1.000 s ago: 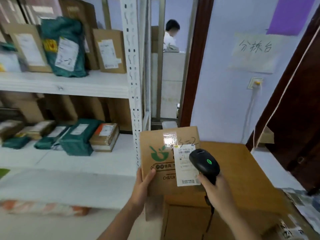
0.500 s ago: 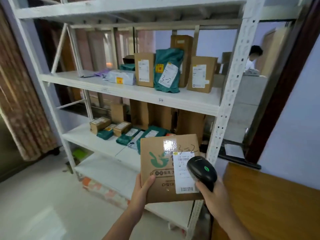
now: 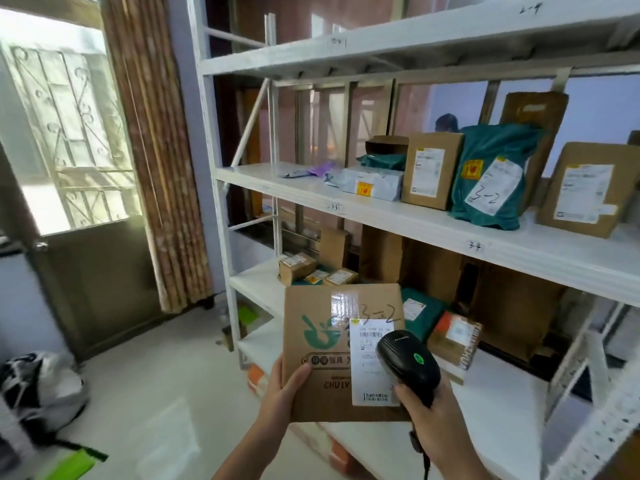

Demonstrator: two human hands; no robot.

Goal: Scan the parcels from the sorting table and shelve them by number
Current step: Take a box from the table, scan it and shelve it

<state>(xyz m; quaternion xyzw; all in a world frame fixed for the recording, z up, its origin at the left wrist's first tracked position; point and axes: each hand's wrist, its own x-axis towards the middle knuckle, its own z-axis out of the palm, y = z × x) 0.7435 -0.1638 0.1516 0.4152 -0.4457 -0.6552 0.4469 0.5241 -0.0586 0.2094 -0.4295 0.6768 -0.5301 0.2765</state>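
Observation:
My left hand (image 3: 282,396) grips the lower left edge of a flat brown cardboard parcel (image 3: 322,341), thumb on its face. The parcel bears a green bowl logo, a white label and a handwritten "3-2". In my right hand (image 3: 436,424) is a black barcode scanner (image 3: 407,362) with a green light, its head lying over the label's right side. Both are held in front of a white metal shelf rack (image 3: 381,216). A teal bag (image 3: 491,178) on the middle shelf also reads "3-2".
Brown boxes (image 3: 431,169) and a white packet (image 3: 372,183) stand on the middle shelf, marked 33 and 34 along its edge. More parcels (image 3: 453,341) lie on the lower shelf. A bamboo curtain (image 3: 156,150) and a door (image 3: 69,168) are at the left; bags (image 3: 41,389) lie on the floor.
My view has swung left from the sorting table to the shelf rack, which is now nearer. Both hands keep the same hold on parcel and scanner.

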